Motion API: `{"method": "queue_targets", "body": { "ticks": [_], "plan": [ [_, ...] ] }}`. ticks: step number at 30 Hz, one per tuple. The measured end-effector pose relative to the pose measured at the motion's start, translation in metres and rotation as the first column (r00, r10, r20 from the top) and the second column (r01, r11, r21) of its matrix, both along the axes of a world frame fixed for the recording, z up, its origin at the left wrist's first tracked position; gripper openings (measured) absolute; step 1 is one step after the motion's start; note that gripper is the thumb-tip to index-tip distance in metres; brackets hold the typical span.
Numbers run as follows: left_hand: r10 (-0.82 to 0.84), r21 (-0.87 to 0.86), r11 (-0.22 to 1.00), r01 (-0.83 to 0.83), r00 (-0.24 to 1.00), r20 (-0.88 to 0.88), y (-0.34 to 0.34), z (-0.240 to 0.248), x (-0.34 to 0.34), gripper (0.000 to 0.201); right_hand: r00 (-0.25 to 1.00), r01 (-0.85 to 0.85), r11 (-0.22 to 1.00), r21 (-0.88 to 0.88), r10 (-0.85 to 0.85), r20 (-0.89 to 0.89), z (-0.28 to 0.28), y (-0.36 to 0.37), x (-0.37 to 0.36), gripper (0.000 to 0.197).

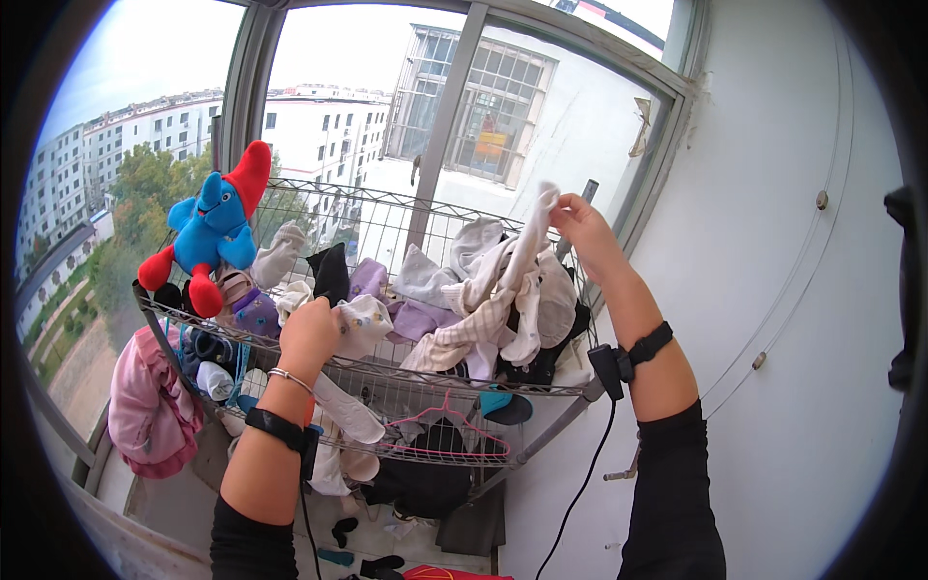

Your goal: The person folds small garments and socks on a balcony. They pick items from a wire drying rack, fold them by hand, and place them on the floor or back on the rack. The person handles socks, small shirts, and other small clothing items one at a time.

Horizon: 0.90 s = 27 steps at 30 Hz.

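My right hand (589,235), raised at the right end of a wire rack (464,385), pinches the top of a long white sock (537,230). The sock hangs down onto a heap of pale socks (483,290). Toward the middle of the front edge, my left hand (309,338) is closed on a white patterned sock (364,322), whose free part spreads out to the right of the fingers. Lilac socks (421,320), a grey sock (422,278) and a black sock (331,273) lie between the hands. The left fingertips are partly hidden.
A blue and red plush toy (215,224) sits at the rack's left end. A pink garment (155,401) hangs below it. The lower shelf holds a pink hanger (448,422) and dark clothes (420,478). Windows stand behind, and a white wall (773,290) rises at right.
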<state>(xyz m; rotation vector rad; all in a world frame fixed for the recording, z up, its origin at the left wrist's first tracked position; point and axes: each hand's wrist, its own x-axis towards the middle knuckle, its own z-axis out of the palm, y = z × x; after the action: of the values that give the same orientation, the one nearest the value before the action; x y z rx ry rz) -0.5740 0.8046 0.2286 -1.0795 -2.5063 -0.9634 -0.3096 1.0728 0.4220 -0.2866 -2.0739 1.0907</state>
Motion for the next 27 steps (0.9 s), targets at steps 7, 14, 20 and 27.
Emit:
{"method": "queue_targets", "body": {
  "ticks": [7, 14, 20, 27],
  "plan": [
    [-0.018, -0.032, 0.999, 0.018, 1.0, -0.012, -0.003, 0.002, 0.0, 0.032, 0.968, -0.197, 0.942, -0.272, 0.142, -0.209, 0.03, 0.002, 0.017, 0.025],
    [-0.003, -0.076, 0.997, 0.004, 1.0, 0.007, -0.002, 0.003, 0.0, 0.034, 0.973, -0.166, 0.927, -0.336, 0.099, -0.207, 0.037, -0.015, 0.03, 0.022],
    [-0.081, -0.071, 0.994, 0.08, 0.997, -0.018, -0.004, 0.007, -0.001, 0.032, 0.991, 0.024, 0.965, -0.26, -0.058, -0.123, 0.058, -0.045, 0.048, 0.024],
    [-0.031, -0.091, 0.995, 0.032, 0.999, 0.012, -0.003, 0.008, 0.001, 0.046, 0.999, 0.035, 0.973, -0.228, -0.037, -0.006, 0.05, -0.046, 0.021, 0.029]
  ]
}}
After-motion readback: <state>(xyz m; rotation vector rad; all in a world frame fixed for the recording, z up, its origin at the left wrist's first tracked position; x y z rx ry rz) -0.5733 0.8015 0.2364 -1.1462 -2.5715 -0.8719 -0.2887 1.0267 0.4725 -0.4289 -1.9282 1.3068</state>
